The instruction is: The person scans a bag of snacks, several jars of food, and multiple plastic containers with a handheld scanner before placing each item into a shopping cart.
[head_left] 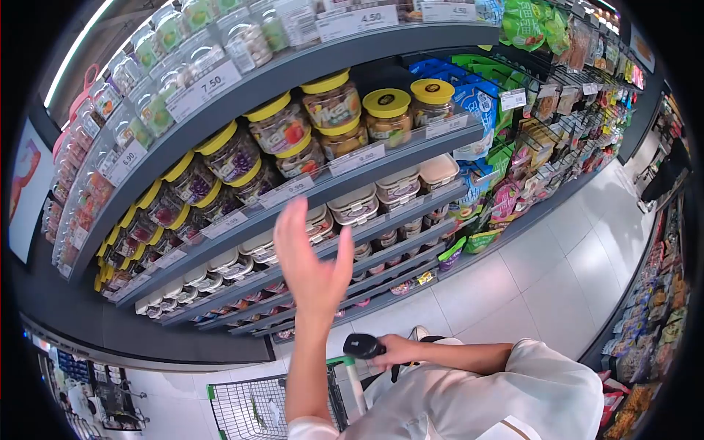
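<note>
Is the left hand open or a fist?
Open: the left hand has its thumb apart from its fingers, with nothing between them.

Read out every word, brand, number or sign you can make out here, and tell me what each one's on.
"4.50": top-shelf price tag
"4.50": second top-shelf tag, farther right
"7.50": price tag below clear tubs
"6.90": tag farther left
"ika", part of a word: yellow-lidded jar
Too small or blurred to read reliably: tags below the jars, green bag, blue bag and remaining small print.
</note>
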Tool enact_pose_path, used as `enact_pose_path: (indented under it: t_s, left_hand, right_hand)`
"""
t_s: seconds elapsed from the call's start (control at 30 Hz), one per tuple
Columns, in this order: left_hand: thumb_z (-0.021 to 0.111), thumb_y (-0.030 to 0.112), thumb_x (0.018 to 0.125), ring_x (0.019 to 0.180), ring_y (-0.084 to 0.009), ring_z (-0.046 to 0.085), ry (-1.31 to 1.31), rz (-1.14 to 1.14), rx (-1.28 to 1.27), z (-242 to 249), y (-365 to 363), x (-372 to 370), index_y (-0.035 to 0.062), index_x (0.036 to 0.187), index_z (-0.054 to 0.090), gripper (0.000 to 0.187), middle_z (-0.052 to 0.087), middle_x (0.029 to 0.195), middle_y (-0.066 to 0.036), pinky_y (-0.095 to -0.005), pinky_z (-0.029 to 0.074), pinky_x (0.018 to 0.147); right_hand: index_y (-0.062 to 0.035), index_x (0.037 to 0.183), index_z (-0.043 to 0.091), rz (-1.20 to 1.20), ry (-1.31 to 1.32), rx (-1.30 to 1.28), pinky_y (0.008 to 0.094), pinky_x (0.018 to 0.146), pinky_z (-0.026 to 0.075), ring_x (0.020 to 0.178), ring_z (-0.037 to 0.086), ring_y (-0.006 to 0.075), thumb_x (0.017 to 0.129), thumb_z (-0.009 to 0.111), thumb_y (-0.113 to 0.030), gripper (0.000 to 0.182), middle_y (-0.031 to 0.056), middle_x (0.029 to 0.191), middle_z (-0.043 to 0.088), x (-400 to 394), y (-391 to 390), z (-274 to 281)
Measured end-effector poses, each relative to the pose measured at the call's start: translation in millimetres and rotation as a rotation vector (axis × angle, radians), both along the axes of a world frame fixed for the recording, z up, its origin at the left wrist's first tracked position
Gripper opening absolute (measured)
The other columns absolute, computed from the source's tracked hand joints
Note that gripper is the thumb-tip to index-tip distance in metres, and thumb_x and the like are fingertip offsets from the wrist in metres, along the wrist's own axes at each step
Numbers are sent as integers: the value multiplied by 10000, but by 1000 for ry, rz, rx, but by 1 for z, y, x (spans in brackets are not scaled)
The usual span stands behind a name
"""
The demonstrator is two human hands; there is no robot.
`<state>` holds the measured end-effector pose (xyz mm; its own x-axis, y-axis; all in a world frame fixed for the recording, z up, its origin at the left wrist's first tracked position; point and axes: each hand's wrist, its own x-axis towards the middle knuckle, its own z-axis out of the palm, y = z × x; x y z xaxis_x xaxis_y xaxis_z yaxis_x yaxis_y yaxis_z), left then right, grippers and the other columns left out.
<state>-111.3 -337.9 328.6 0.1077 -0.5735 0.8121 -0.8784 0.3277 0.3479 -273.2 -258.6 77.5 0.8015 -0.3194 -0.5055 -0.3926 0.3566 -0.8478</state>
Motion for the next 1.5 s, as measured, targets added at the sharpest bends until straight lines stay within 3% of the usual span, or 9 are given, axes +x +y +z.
enact_pose_path:
  t_s: [0.07, 0.23, 0.43, 0.57, 0.67, 0.73, 0.97, 1.17, 1.5]
  left_hand:
    - [790, 227, 818, 1233, -416, 499, -15, 28, -108, 22, -47, -21, -46, 1434, 408, 775, 515, 1340, -260, -490, 370, 1072]
    - [800, 388, 794, 1151, -428, 473, -90, 339, -128, 55, -116, -58, 45, 1486, 365, 887, 504, 1252, -273, -530, 385, 966]
    - [830, 421, 742, 1043, -388, 481, -164, 591, -79, 59, -146, -70, 61, 1456, 416, 901, 526, 1186, -273, -501, 396, 899]
    - [837, 488, 727, 998, -380, 503, -242, 681, -132, 56, -157, -64, 51, 1454, 425, 944, 566, 1047, -218, -496, 401, 875]
    - [868, 439, 685, 1005, -356, 498, -240, 697, -55, 55, -158, -63, 58, 1457, 436, 963, 574, 1123, -205, -479, 399, 863]
    - [874, 442, 672, 1001, -351, 500, -252, 692, -72, 55, -158, -62, 58, 1439, 455, 955, 575, 1084, -187, -472, 397, 851]
    - [893, 448, 626, 952, -341, 516, -253, 652, -137, 54, -156, -54, 59, 1305, 524, 865, 548, 982, -153, -462, 394, 819]
    - [903, 477, 633, 1009, -350, 563, -252, 574, -238, 52, -150, -48, 72, 1308, 529, 872, 585, 1044, -154, -480, 419, 856]
    - [925, 286, 649, 1117, -339, 557, -141, 133, -323, 47, -104, -54, 133, 1435, 487, 912, 542, 1240, -141, -444, 490, 936]
  right_hand:
    - [12, 1110, 659, -107, -27, 21, 270, 647, 573, 709, 693, 129, 899, 750, -223, 329, 81, 821, 721, -17, -10, -8]
    - [20, 1117, 680, -265, -60, 24, 282, 656, 587, 738, 695, 148, 883, 723, -167, 302, 79, 949, 717, -56, -42, 16]
    - [35, 1148, 680, -370, -119, 15, 291, 655, 587, 714, 684, 148, 898, 685, -104, 286, 92, 1003, 731, -84, -68, 25]
    - [26, 1089, 657, -407, -182, 58, 280, 603, 569, 680, 677, 137, 857, 778, -205, 349, 72, 849, 670, -88, -73, 21]
    - [27, 1108, 666, -374, -175, 50, 282, 615, 572, 684, 675, 137, 865, 752, -174, 326, 73, 907, 689, -86, -76, 22]
    - [26, 1145, 684, -327, -159, 36, 288, 636, 578, 694, 672, 140, 884, 700, -112, 296, 81, 1005, 728, -85, -80, 24]
    - [20, 1130, 688, -313, -200, 34, 284, 636, 575, 698, 667, 134, 879, 703, -115, 285, 75, 1002, 726, -75, -81, 25]
    - [17, 1122, 682, -341, -236, 61, 278, 633, 569, 693, 665, 123, 878, 705, -111, 277, 72, 978, 724, -72, -83, 32]
    - [27, 1083, 684, -558, -580, 12, 302, 676, 571, 776, 692, 152, 869, 699, -69, 235, 100, 997, 724, -95, -110, 95]
